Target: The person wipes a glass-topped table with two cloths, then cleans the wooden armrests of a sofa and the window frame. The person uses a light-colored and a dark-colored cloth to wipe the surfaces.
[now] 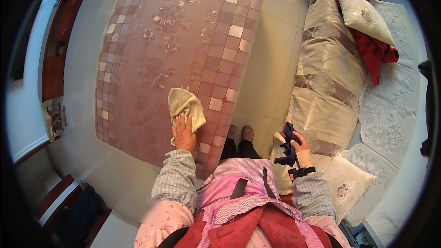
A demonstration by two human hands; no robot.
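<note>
A beige cloth (pixel 184 103) lies bunched on the patterned table cover (pixel 138 131), near its right-hand border. My left hand (pixel 184 134) presses down on it, fingers closed into the folds and wrinkling the fabric. Off to the right, my right hand (pixel 301 143) grips a crumpled dark navy cloth (pixel 288 149) that hangs in folds in front of the sofa seat (pixel 317 110). A black strap (pixel 301 172) circles my right wrist.
Beside the long table runs a tiled floor strip (pixel 266 59), with my shoes (pixel 247 132) on it. Cushions (pixel 365 14) and a red cloth (pixel 370 53) lie on the lace-covered sofa. A red-brown wooden cabinet (pixel 56 59) stands at far left.
</note>
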